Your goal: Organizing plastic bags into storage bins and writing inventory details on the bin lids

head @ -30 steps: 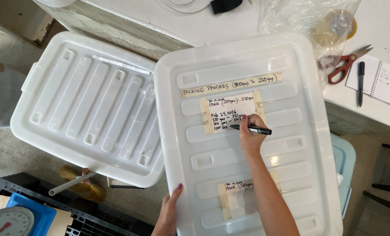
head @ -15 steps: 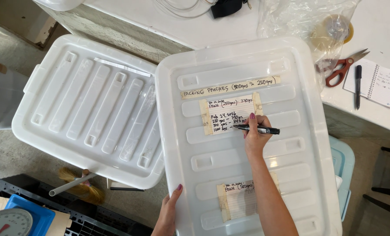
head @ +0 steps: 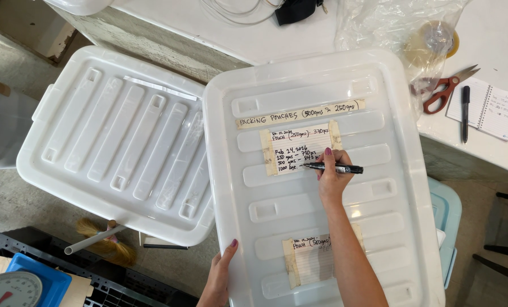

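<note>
Right hand [head: 332, 177] is closed round a black marker [head: 334, 168], fingers pinched near the tip end, tip down on the taped paper label [head: 297, 149] on the big white bin lid [head: 316, 187]. Marker lies nearly flat, pointing left, w/ the heel of the hand on the lid, prob. for steadiness while writing. Left hand [head: 217, 278] is part open, fingers & thumb laid against the lid's near-left edge, holding nothing; looks like bracing so the lid won't slide under the pen.

Label sits upper-middle of the lid, tan tape down both sides, handwriting on it. Just above it, a long tape strip [head: 299, 113] w/ writing runs across. A 2nd label [head: 316, 261] sits nearer the person, partly hidden by the right forearm.

Left of the bin, touching or slightly under its edge (can't tell which), a 2nd white lid [head: 117, 142], ribbed, on its own bin.

On the table [head: 492, 34] at far right: red scissors [head: 444, 88], a black pen [head: 465, 113] beside a spiral notebook [head: 492, 111], tape roll [head: 436, 42] under a clear plastic bag [head: 390, 23]. All well apart from the hands but within reach. Bottom left: scale [head: 9, 287] on a blue box, broom [head: 100, 241] on the floor.
</note>
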